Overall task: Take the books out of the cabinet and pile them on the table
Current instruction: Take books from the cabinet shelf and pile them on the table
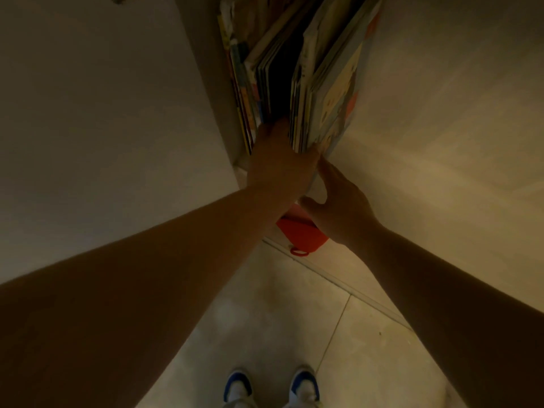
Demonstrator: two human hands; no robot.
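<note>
Head view, dim light: we can read no titles or writing on any spine or cover. We see the cabinet (206, 92) as a narrow upright compartment holding thin picture books (297, 92) standing on edge in two leaning bunches, with a dark gap between them. Our left hand (279, 163) reaches into that gap, its fingertips hidden among the books, so we cannot tell how it grips. Our right hand (338, 204) lies with straight fingers pressed flat against the outer cover of the right bunch, thumb spread below. A red object (300, 234) with a small loop sits just beneath the hands. Tiled floor (294, 319) and two blue-and-white shoes (270, 384) show below.
</note>
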